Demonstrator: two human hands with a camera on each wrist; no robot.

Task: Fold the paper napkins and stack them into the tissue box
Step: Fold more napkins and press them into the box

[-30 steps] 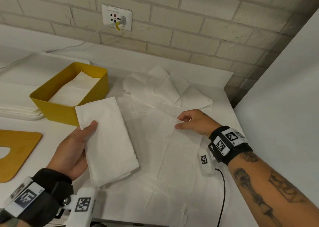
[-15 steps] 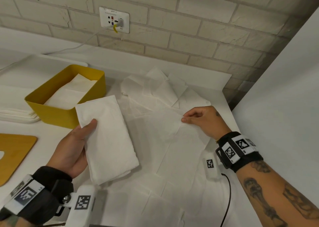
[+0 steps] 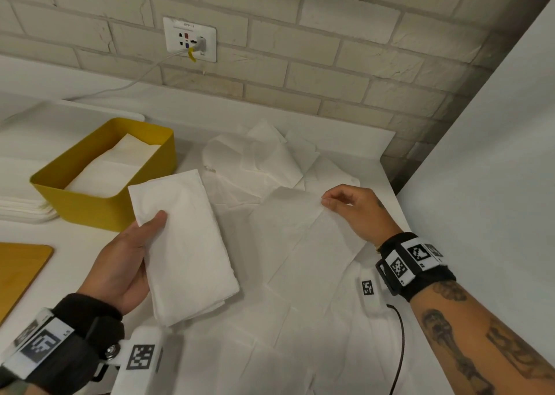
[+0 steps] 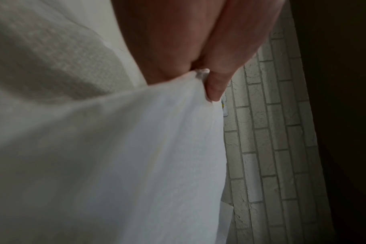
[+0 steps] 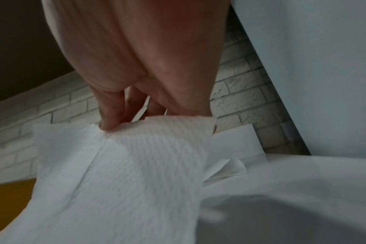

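My left hand (image 3: 129,259) holds a stack of folded white napkins (image 3: 186,244) above the counter, thumb on top and fingers hidden beneath; the left wrist view shows the thumb (image 4: 215,85) pressing the folded napkins (image 4: 125,165). The yellow tissue box (image 3: 90,205) stands just behind and left of the stack, with folded napkins (image 3: 120,166) inside. My right hand (image 3: 354,211) pinches the far edge of an unfolded napkin (image 3: 288,229) and lifts it off the pile; in the right wrist view the fingertips (image 5: 109,125) grip this unfolded napkin (image 5: 125,173).
Loose unfolded napkins (image 3: 270,160) cover the white counter (image 3: 345,142) from centre to right. A wooden board (image 3: 18,274) lies at the left edge, white trays (image 3: 21,208) behind it. A brick wall with a socket (image 3: 189,38) is at the back, a white panel (image 3: 495,154) at right.
My right hand has moved right and away, raising the pinched edge of the unfolded napkin off the pile. The left hand with the folded stack has stayed about where it was.
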